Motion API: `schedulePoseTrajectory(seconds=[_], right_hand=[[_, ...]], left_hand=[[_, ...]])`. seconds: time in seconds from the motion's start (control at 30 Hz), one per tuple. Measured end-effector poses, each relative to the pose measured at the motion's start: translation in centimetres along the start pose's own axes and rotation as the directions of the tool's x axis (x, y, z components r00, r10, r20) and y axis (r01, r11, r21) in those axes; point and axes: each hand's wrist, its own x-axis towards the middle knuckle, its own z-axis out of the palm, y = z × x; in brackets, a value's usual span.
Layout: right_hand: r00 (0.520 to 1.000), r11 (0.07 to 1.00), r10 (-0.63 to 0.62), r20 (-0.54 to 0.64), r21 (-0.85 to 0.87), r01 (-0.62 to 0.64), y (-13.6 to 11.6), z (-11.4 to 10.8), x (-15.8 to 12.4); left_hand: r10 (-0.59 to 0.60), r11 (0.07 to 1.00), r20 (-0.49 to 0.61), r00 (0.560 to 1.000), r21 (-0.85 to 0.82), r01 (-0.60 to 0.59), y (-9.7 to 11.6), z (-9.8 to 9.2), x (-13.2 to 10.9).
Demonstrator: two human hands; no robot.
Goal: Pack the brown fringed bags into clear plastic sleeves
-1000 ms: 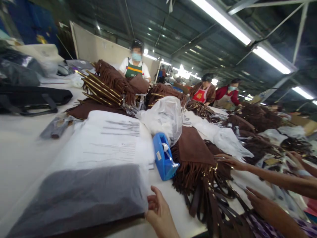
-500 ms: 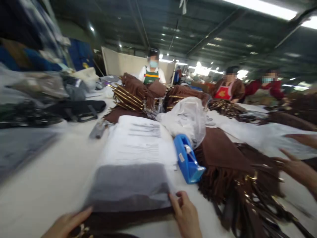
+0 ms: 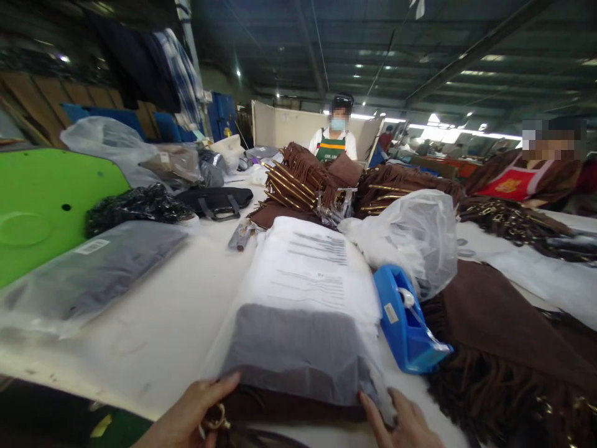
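A clear plastic bag (image 3: 298,342) with printed text lies before me on a pile of white plastic bags (image 3: 303,249). Part of a dark brown bag (image 3: 293,406) shows at its near mouth, and the rest looks grey through the film. My left hand (image 3: 196,407) is closed at the near left corner, thumb on top, beside a gold ring (image 3: 215,418) and a dark strap. At the near right corner, my right hand (image 3: 396,420) pinches the plastic's edge. Its lower fingers are partly hidden.
Right of the pile stands a blue tape dispenser (image 3: 408,323), near fringed brown bags (image 3: 508,317) and a crumpled clear bag (image 3: 415,230). On the left lie a packed grey item (image 3: 107,261) and a green panel (image 3: 51,205). A co-worker (image 3: 333,143) stands across the table.
My view has swung left, so the scene sits further right and the green panel has come in. Both hands remain at the plastic bag's near corners. Another person's hand at right has left view.
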Motion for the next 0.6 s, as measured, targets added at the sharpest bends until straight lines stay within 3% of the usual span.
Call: schedulePoseTrajectory(seconds=[0.07,0.13,0.2,0.27,0.37,0.5,0.57,0.6], right_hand=[[0.965,0.995,-0.077,-0.249,-0.084,0.058,-2.3,-1.6,2.0],[0.898,0.939,-0.338,-0.281,-0.040,0.341,-5.1,-2.3,3.8],[0.878,0.911,-0.392,-0.275,0.017,0.412,-7.6,-1.7,4.8],[0.891,0.914,-0.378,-0.251,0.049,0.402,-9.2,-0.5,5.1],[0.894,0.910,-0.395,-0.209,0.047,0.413,-9.6,0.8,5.0],[0.884,0.885,-0.388,-0.262,0.162,0.436,-8.2,-0.1,4.1],[0.915,0.863,-0.256,-0.312,0.353,0.362,-7.4,-1.0,2.2],[0.951,0.834,-0.119,-0.285,0.491,0.251,-7.1,-1.4,1.0]], left_hand=[[0.007,1.000,-0.019,1.000,-0.006,-0.007,-0.1,0.0,0.1],[0.005,1.000,-0.025,1.000,-0.014,-0.005,-0.3,0.0,0.3],[-0.010,1.000,-0.014,1.000,-0.006,0.009,-0.4,-0.1,0.4],[-0.026,0.999,0.006,1.000,0.022,0.026,-0.5,-0.2,0.6],[-0.014,0.999,0.032,0.999,0.041,0.013,-0.8,-0.4,0.8],[-0.048,0.998,-0.008,0.999,-0.028,0.048,-0.5,-0.3,0.7],[-0.097,0.991,-0.042,0.994,-0.100,0.092,0.0,-0.1,0.5],[-0.122,0.983,-0.059,0.991,-0.144,0.113,0.2,0.0,0.3]])
